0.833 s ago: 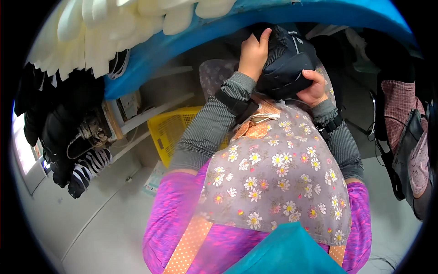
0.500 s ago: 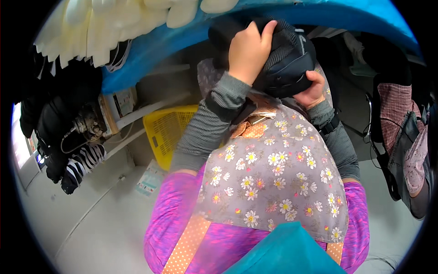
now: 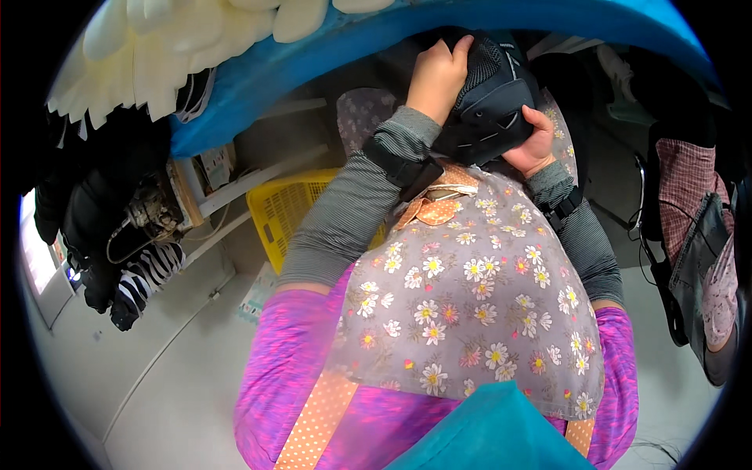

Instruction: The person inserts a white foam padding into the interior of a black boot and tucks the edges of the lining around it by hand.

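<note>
A black shoe upper [image 3: 489, 102] with mesh panels is held up in front of my chest, at the edge of a blue table [image 3: 258, 70]. My left hand [image 3: 437, 77] grips its upper left part with the fingers curled over it. My right hand [image 3: 535, 145] cups the lower right side from below, thumb on the shoe. Both forearms wear grey striped sleeves with black wrist straps. A grey apron with a flower print [image 3: 470, 290] covers my front under the shoe.
A yellow plastic crate [image 3: 286, 207] stands on the floor to the left under the table. White foam pieces [image 3: 149, 47] lie on the table at the top left. Dark clothes and a striped item [image 3: 149, 274] hang at the left. Bags and a checked cloth [image 3: 693, 204] hang at the right.
Both hands have lifted the black shoe upper a little higher and turned it. My left hand has shifted its grip toward the top of the shoe.
</note>
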Action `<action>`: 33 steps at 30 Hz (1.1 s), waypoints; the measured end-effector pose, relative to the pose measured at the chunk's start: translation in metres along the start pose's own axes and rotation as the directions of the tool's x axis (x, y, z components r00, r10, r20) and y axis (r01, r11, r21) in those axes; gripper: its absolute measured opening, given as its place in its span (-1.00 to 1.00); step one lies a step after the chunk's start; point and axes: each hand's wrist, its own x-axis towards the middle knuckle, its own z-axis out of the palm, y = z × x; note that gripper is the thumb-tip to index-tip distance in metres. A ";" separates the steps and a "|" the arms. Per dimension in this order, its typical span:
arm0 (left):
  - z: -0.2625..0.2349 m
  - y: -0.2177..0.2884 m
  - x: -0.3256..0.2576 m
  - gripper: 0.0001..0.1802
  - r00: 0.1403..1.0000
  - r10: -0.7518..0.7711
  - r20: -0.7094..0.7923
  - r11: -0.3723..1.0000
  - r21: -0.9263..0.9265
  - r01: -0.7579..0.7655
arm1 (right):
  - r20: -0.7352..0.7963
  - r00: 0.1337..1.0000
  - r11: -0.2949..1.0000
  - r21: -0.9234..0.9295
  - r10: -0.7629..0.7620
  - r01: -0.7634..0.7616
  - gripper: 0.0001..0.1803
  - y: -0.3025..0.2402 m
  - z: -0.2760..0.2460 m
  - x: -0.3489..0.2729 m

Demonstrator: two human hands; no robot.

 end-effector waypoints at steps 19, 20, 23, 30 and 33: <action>-0.025 0.029 0.002 -0.41 0.997 0.073 0.007 0.941 0.330 -0.071 | -0.051 0.999 1.000 0.030 -0.002 0.003 -0.32 0.003 0.008 -0.002; -0.020 0.017 0.000 -0.45 0.993 0.114 -0.027 0.934 0.343 -0.098 | -0.050 0.999 0.999 0.035 0.001 0.001 -0.32 0.003 0.006 0.001; -0.011 0.010 -0.002 -0.54 0.988 0.155 0.005 0.933 0.328 -0.148 | 0.016 1.000 0.996 0.089 0.022 -0.024 -0.33 0.000 -0.006 0.002; 0.004 -0.002 -0.002 -0.54 0.999 0.037 -0.027 0.997 -0.071 -0.039 | -0.014 1.000 1.000 0.030 0.009 -0.009 -0.30 0.000 -0.015 0.002; 0.004 -0.002 -0.001 -0.48 0.999 -0.021 -0.035 0.998 -0.067 0.018 | -0.013 1.000 1.000 0.022 0.011 -0.011 -0.30 -0.003 -0.014 0.002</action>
